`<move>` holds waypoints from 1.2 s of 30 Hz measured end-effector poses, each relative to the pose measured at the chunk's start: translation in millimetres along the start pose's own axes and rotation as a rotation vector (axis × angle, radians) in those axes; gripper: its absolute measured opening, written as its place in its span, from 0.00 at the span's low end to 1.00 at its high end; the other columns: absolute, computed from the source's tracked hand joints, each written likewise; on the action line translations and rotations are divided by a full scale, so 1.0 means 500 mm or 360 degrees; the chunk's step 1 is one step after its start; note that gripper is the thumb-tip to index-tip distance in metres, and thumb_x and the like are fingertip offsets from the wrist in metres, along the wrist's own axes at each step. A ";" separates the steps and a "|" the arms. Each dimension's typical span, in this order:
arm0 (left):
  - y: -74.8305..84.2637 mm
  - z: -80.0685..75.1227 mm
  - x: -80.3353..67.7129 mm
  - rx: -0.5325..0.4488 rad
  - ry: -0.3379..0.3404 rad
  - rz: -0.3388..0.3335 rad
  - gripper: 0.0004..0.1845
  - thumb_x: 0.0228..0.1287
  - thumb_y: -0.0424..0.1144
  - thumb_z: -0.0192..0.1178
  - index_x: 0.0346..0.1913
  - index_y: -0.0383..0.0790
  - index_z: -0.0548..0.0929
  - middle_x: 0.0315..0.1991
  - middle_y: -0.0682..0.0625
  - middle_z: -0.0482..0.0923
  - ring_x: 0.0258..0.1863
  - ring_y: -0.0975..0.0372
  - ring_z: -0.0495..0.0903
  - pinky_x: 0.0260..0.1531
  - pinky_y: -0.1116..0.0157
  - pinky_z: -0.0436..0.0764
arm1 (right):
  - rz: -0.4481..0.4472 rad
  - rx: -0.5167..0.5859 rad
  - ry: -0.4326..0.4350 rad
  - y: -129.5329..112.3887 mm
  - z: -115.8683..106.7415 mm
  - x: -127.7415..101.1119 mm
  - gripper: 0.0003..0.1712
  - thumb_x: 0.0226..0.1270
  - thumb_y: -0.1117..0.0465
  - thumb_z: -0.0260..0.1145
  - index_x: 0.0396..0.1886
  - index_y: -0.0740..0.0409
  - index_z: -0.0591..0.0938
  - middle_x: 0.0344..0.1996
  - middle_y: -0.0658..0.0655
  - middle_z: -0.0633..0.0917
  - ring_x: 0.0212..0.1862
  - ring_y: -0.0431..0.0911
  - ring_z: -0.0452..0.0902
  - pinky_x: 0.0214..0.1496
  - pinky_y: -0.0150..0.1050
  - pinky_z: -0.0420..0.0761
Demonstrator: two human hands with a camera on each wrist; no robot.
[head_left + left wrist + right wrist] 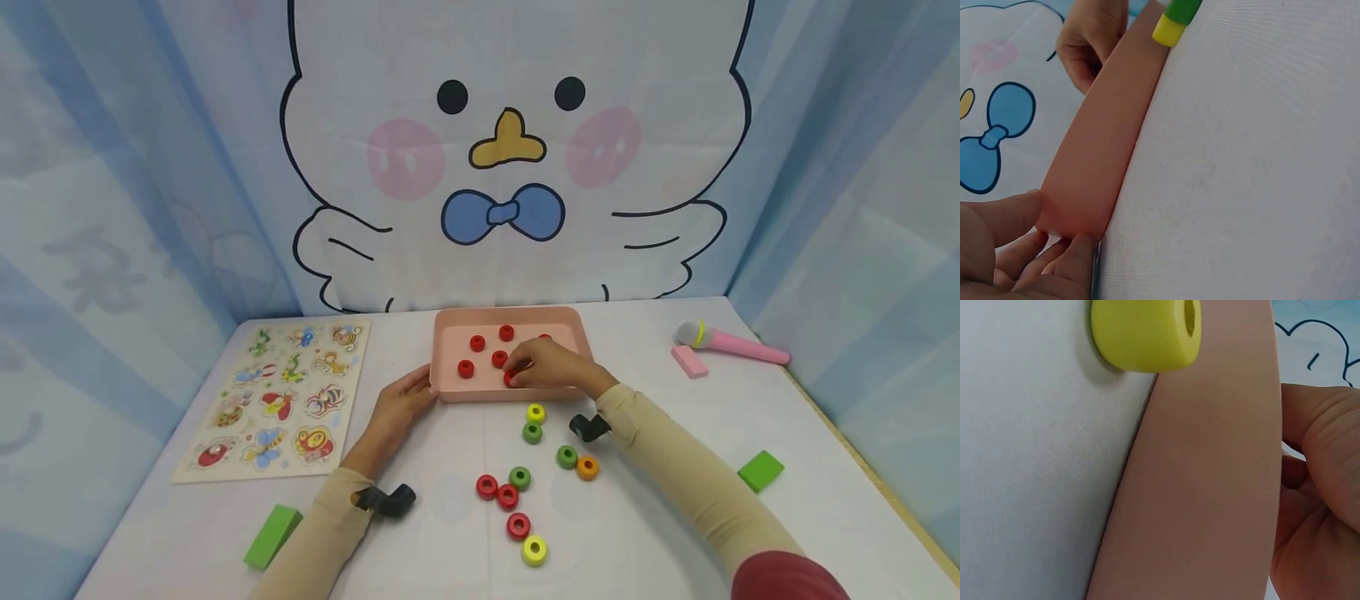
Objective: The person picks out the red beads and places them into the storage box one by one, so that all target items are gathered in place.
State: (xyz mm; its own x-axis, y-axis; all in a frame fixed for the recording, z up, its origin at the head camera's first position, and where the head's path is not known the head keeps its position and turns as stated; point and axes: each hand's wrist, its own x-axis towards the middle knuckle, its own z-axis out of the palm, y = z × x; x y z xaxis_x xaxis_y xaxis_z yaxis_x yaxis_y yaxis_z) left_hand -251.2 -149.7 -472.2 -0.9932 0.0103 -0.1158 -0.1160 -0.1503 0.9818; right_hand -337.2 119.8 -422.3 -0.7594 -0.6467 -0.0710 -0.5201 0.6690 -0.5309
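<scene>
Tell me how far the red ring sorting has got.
Done: at least four red rings lie in the pink tray. In hand: the right hand holds a red ring at the tray's near edge; the left hand steadies its corner. Left: three red rings on the table.

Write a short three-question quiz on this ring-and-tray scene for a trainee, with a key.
1. True or false: the left hand rests against the near left corner of the pink tray.
2. What colour is the ring under the fingers of the right hand? A) green B) red C) orange
3. Fill in: the ring on the table closest to the tray's near wall is ____.

Key:
1. True; the left wrist view shows its fingers at that corner.
2. B. The ring lies inside the tray, partly covered.
3. Yellow; a green ring sits just nearer the person.
</scene>
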 end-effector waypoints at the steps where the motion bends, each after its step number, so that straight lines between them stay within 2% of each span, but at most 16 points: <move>1: 0.000 0.000 0.000 -0.0009 -0.0004 -0.0002 0.28 0.69 0.27 0.57 0.71 0.32 0.66 0.70 0.39 0.65 0.68 0.52 0.66 0.66 0.59 0.67 | 0.0005 -0.0010 -0.0001 0.001 0.001 0.001 0.14 0.63 0.59 0.72 0.49 0.54 0.87 0.44 0.47 0.84 0.46 0.42 0.78 0.53 0.35 0.80; 6: 0.000 -0.002 0.000 0.0029 0.0004 -0.0010 0.28 0.69 0.28 0.57 0.71 0.34 0.68 0.69 0.40 0.67 0.67 0.53 0.67 0.65 0.59 0.68 | 0.0034 -0.0006 0.0002 0.005 0.003 0.004 0.15 0.63 0.58 0.72 0.50 0.53 0.87 0.45 0.48 0.84 0.47 0.43 0.78 0.54 0.36 0.79; 10: 0.001 -0.005 0.003 0.0064 0.0002 -0.0008 0.28 0.69 0.29 0.58 0.71 0.36 0.68 0.69 0.42 0.67 0.68 0.55 0.67 0.65 0.60 0.67 | 0.0052 0.0077 0.0099 0.001 -0.003 -0.005 0.19 0.64 0.57 0.72 0.54 0.55 0.85 0.48 0.50 0.83 0.51 0.45 0.78 0.57 0.39 0.79; 13: 0.002 -0.006 0.005 0.0055 -0.0003 0.0003 0.28 0.69 0.29 0.58 0.71 0.36 0.68 0.70 0.42 0.66 0.68 0.54 0.66 0.66 0.59 0.67 | -0.0008 0.0148 0.0195 -0.013 -0.005 -0.024 0.20 0.64 0.57 0.72 0.54 0.57 0.84 0.49 0.51 0.83 0.52 0.47 0.78 0.56 0.41 0.80; 16: 0.001 -0.005 0.004 0.0026 0.0006 -0.0022 0.29 0.69 0.29 0.58 0.71 0.35 0.68 0.70 0.42 0.67 0.68 0.54 0.67 0.66 0.60 0.67 | -0.0181 0.0201 0.0203 -0.039 0.004 -0.057 0.18 0.64 0.60 0.71 0.53 0.59 0.84 0.46 0.53 0.83 0.50 0.47 0.79 0.54 0.40 0.81; 18: 0.000 -0.004 0.004 0.0010 0.0004 -0.0031 0.29 0.68 0.28 0.58 0.71 0.35 0.67 0.70 0.41 0.66 0.68 0.54 0.67 0.66 0.60 0.67 | -0.0292 0.0238 0.0127 -0.061 0.018 -0.081 0.16 0.64 0.61 0.71 0.51 0.59 0.84 0.45 0.54 0.83 0.48 0.45 0.79 0.53 0.37 0.81; 21: -0.003 -0.002 0.004 0.0002 0.0006 -0.0030 0.29 0.68 0.28 0.58 0.71 0.35 0.67 0.70 0.41 0.66 0.68 0.54 0.67 0.66 0.60 0.67 | -0.0435 0.0301 -0.0099 -0.092 0.043 -0.113 0.16 0.64 0.59 0.71 0.50 0.58 0.85 0.45 0.54 0.83 0.48 0.43 0.81 0.51 0.33 0.81; 25: -0.003 -0.002 0.005 0.0003 0.0002 -0.0003 0.29 0.68 0.28 0.58 0.72 0.35 0.67 0.70 0.41 0.66 0.68 0.55 0.67 0.65 0.60 0.67 | -0.0524 0.0385 -0.0379 -0.123 0.074 -0.133 0.16 0.63 0.58 0.72 0.50 0.58 0.85 0.45 0.53 0.83 0.48 0.44 0.81 0.51 0.32 0.80; 28: -0.002 -0.002 0.004 0.0002 0.0000 0.0008 0.29 0.69 0.28 0.58 0.72 0.35 0.67 0.70 0.42 0.66 0.67 0.55 0.67 0.65 0.60 0.67 | -0.0575 0.0392 -0.0456 -0.134 0.093 -0.135 0.15 0.63 0.60 0.72 0.48 0.58 0.85 0.43 0.50 0.83 0.46 0.41 0.80 0.51 0.31 0.80; 32: -0.001 -0.001 0.003 -0.0012 -0.0005 0.0012 0.29 0.69 0.28 0.57 0.71 0.34 0.67 0.69 0.41 0.67 0.67 0.55 0.67 0.66 0.60 0.66 | -0.0602 0.0339 -0.0489 -0.134 0.115 -0.133 0.13 0.62 0.62 0.73 0.46 0.55 0.86 0.40 0.44 0.82 0.44 0.34 0.79 0.50 0.29 0.80; 36: -0.001 0.001 0.001 -0.0024 -0.0007 0.0004 0.28 0.68 0.27 0.57 0.71 0.33 0.67 0.69 0.40 0.67 0.67 0.54 0.67 0.66 0.60 0.66 | -0.0644 0.0339 -0.0524 -0.131 0.131 -0.131 0.11 0.62 0.63 0.72 0.45 0.53 0.86 0.39 0.42 0.81 0.43 0.33 0.79 0.48 0.28 0.80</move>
State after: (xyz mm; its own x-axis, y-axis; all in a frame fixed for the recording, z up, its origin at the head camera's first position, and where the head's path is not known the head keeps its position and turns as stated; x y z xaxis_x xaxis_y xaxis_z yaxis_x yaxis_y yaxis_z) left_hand -251.8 -149.0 -472.9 -0.9936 0.0145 -0.1124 -0.1133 -0.1654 0.9797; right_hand -227.9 94.4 -438.0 -0.3360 -0.9394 -0.0682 -0.6279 0.2774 -0.7271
